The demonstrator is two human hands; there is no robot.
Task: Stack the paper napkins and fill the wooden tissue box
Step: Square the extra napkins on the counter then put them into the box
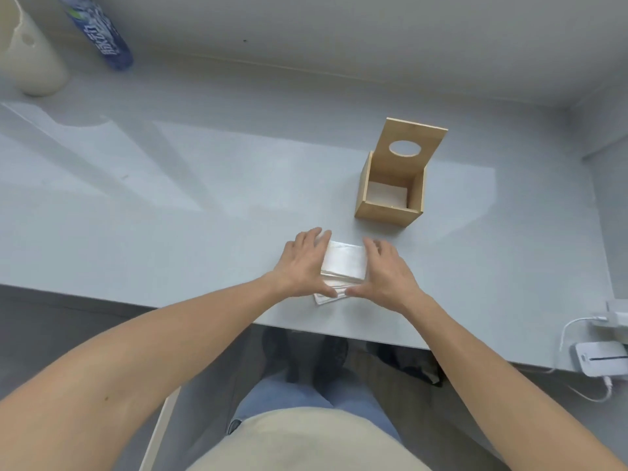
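Item one: stack of paper napkins (344, 263), white, low centre of the frame, lying on the pale tabletop (170, 215) near its front edge. A few bottom sheets jut out askew at the near corner.

Item two: your left hand (302, 263), flat against the stack's left side, fingers extended, thumb at the near edge. Your right hand (387, 271), mirrored on the right side. Both grips press the stack between them, palms open rather than clenched.

Item three: wooden tissue box (390, 195), right of centre, beyond the stack and apart from it. Its lid (416, 144), with an oval hole, stands upright at the back. White napkins already lie at the bottom.

Item four: blue bottle (102, 35), upper left of the frame.
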